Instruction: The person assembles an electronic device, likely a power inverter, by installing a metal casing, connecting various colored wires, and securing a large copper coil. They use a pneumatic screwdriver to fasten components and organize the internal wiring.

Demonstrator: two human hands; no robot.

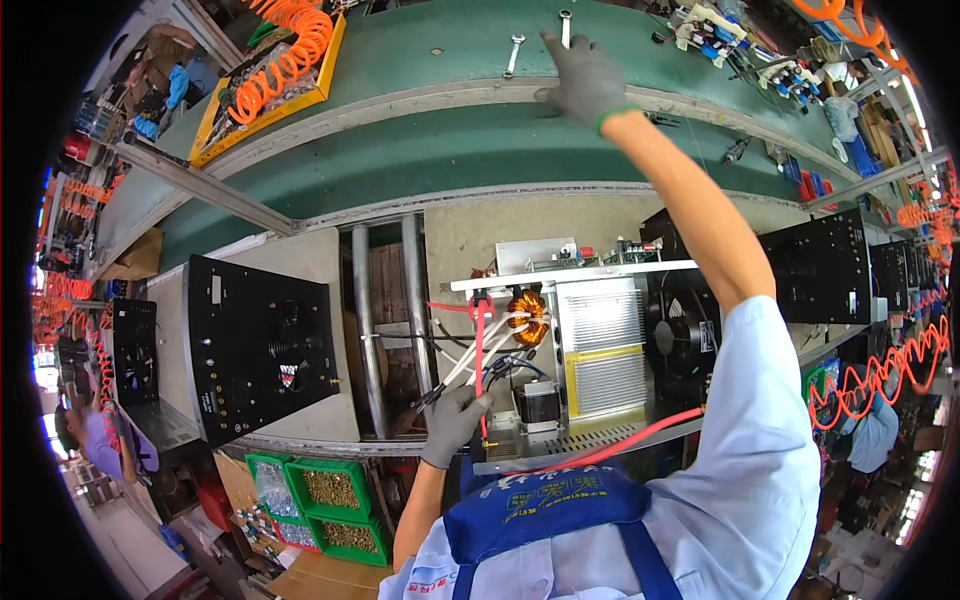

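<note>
My right hand [583, 82], in a grey glove, reaches far forward to the green shelf, fingers spread. Its fingertips are at a combination wrench [566, 30], partly hidden by them; a second wrench [515, 56] lies just left. My left hand [456, 428], also gloved, is curled closed at the near left of an opened metal chassis [590, 425]. White-sleeved cables [466, 364] with dark ends lie beside its fingers, and a red tube [480, 355] passes at its thumb. What it grips is hidden. The cables lead to a copper-wound toroidal coil [527, 318] near a finned heatsink [605, 345].
A black fan [680, 335] sits right of the heatsink. Black panelled units stand left [262, 350] and right [822, 268]. Metal rollers [362, 330] span the line's gap. Green bins [340, 490] hold screws near left. Orange coiled hoses [290, 60] hang by a yellow tray [330, 85].
</note>
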